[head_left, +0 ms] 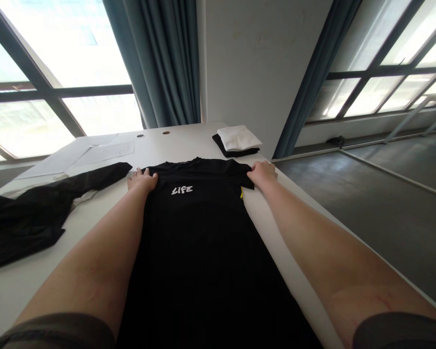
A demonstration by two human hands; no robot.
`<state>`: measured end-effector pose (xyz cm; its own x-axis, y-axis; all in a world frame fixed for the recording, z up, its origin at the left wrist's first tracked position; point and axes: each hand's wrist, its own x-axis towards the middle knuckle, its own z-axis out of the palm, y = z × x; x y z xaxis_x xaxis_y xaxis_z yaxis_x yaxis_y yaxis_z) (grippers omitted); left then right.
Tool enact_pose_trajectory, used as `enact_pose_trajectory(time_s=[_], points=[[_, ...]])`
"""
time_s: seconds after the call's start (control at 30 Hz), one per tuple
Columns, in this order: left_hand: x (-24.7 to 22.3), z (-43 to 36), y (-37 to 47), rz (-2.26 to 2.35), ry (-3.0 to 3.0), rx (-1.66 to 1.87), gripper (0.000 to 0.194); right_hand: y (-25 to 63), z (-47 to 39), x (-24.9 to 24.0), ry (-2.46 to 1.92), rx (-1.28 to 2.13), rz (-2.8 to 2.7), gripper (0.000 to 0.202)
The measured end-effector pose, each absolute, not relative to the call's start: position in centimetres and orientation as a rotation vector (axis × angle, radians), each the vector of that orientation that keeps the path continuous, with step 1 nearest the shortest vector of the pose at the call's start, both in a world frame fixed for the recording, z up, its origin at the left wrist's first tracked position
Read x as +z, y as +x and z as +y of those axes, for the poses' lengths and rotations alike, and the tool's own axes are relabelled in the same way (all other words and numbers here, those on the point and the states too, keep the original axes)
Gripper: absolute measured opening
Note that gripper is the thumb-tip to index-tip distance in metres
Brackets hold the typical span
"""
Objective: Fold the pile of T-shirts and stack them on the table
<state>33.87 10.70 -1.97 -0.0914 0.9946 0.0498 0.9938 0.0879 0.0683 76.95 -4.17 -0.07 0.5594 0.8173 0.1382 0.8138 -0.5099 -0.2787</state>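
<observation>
A black T-shirt (199, 232) with white lettering lies spread on the white table, its collar at the far end. My left hand (142, 180) rests on the shirt's left sleeve edge with its fingers spread. At the other side, my right hand (263, 174) pinches the end of the right sleeve between thumb and fingers. A small yellow piece (241, 193) shows at the shirt's edge below that sleeve.
Beyond my right hand sit a folded white cloth (239, 138) and a folded black cloth (227, 149) beneath it. Dark garments (32, 213) lie at the left. Papers (107, 152) are at the back left. The table (189, 140) has two round holes near a curtain.
</observation>
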Motion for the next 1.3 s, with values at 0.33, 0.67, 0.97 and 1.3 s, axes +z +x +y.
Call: enact_pose_trajectory(time_s=[0.33,0.67,0.97,1.3], points=[[-1.9,10.7,33.8,2.315,2.106,0.126,0.08,75.6,-4.2,2.2,-2.123,0.051,-1.273,0.04],[-1.6,10.2,34.1,2.326,2.083,0.12,0.079,67.0,-5.6,5.6,-1.835,-0.116,-1.891,0.055],[-1.7,10.3,34.0,2.327,2.088,0.132,0.08,62.9,-5.8,0.4,-1.998,0.258,-2.299,0.081],[-2.3,10.8,33.7,2.293,2.097,0.165,0.081,63.4,-4.4,0.0,-2.133,0.407,-2.175,0.079]])
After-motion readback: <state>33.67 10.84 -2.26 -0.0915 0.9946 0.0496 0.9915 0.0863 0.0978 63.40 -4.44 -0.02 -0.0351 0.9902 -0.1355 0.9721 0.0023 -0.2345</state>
